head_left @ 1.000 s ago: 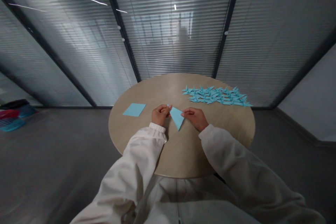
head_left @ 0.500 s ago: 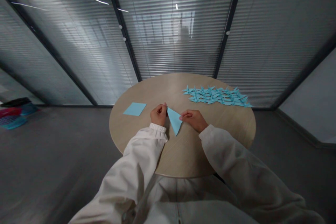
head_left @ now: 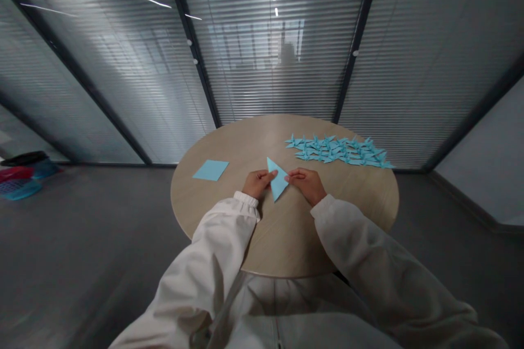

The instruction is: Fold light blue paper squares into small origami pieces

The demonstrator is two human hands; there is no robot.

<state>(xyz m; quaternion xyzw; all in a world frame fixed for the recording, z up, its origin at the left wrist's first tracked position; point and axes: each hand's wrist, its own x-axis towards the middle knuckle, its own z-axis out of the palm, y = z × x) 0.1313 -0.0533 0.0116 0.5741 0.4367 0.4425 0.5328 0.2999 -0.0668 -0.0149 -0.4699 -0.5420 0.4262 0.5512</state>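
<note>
A light-blue sheet of origami paper point(head_left: 280, 184), folded into a triangle, is held between my two hands above the round table. My left hand point(head_left: 257, 182) pinches its left edge, with the thumb lying on top of the paper. At the right corner, the fingertips of my right hand point(head_left: 308, 184) are closed on the paper. One point of the triangle faces away from me and another faces toward me. Flat on the table to the left lies a light-blue paper stack or sheet point(head_left: 210, 170); its thickness cannot be told.
Several folded light-blue paper cranes point(head_left: 338, 150) sit in rows at the back right of the round wooden table point(head_left: 295, 245). Behind it stands a glass partition with blinds point(head_left: 254, 92). Baskets point(head_left: 20, 182) rest on the floor at far left.
My left hand has slid from the triangle's far tip to the middle of its left edge, its thumb now on the paper. The paper has turned and shifted slightly away from me.
</note>
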